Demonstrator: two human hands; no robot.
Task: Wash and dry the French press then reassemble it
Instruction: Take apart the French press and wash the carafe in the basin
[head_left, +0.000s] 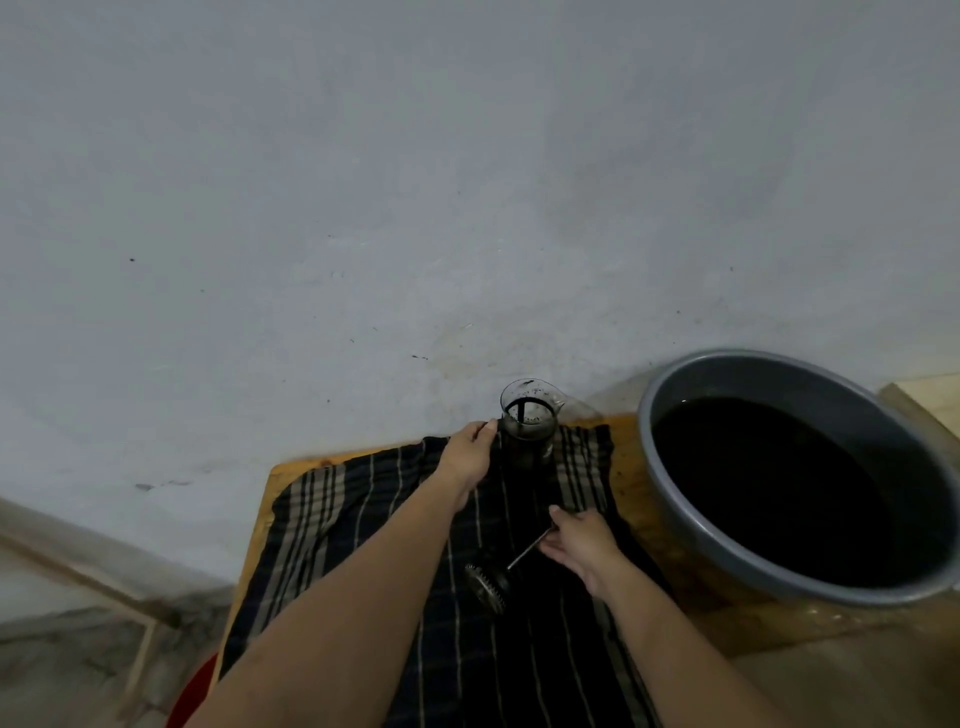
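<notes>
One carafe, one plunger, two hands

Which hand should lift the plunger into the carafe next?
Right. The right hand is already at the plunger rod on the cloth; the left hand steadies the carafe.

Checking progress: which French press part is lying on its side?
The plunger, flat on the striped cloth by the right hand; the glass carafe stands upright.

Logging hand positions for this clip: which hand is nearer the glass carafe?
Left. The left hand is at the glass carafe's left side, fingertips touching or almost touching it. The right hand is nearer the camera over the striped cloth, holding the plunger rod.
</notes>
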